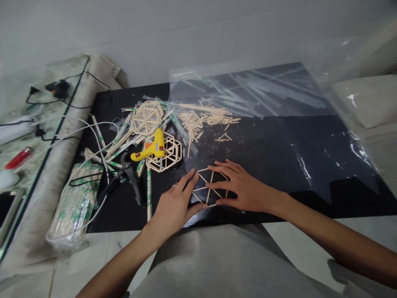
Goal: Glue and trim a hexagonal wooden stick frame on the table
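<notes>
Currently, near the middle of the worktop's near edge, I have a flat stick frame held at its rim: the left hand clamps one side between fingers and thumb, the right hand the other with fingers spread, likely keeping it steady. Over the near left corner, a clear bag contains wrapped chopsticks. Farther in, a yellow glue gun appears to rest on another frame, perhaps for support. Loose sticks lie beyond, toward the far edge.
</notes>
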`<move>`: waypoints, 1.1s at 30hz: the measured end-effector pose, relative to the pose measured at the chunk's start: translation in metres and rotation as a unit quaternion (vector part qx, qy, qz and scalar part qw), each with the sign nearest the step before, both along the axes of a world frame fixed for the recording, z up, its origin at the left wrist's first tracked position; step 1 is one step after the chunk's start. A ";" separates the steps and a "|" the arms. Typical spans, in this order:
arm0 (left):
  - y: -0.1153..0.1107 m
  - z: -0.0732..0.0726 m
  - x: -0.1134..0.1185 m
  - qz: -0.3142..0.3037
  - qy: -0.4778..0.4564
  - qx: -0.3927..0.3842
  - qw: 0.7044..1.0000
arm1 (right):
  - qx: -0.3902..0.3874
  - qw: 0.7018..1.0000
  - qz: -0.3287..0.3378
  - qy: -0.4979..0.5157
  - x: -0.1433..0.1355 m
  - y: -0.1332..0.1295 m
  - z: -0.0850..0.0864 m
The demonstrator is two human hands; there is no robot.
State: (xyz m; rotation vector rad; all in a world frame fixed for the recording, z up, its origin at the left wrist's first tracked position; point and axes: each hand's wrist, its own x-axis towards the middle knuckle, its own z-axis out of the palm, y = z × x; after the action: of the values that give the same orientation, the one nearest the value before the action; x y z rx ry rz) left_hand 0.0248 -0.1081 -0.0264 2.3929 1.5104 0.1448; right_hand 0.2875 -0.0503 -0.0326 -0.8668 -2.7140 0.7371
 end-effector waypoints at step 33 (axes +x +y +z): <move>0.000 0.002 0.001 0.002 0.010 -0.008 1.000 | 0.005 1.000 0.002 -0.018 -0.001 0.001 0.000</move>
State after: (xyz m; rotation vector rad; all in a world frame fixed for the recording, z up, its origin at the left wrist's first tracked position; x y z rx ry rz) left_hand 0.0261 -0.1078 -0.0245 2.3858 1.5205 0.1103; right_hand 0.2863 -0.0489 -0.0322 -0.8799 -2.7494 0.7165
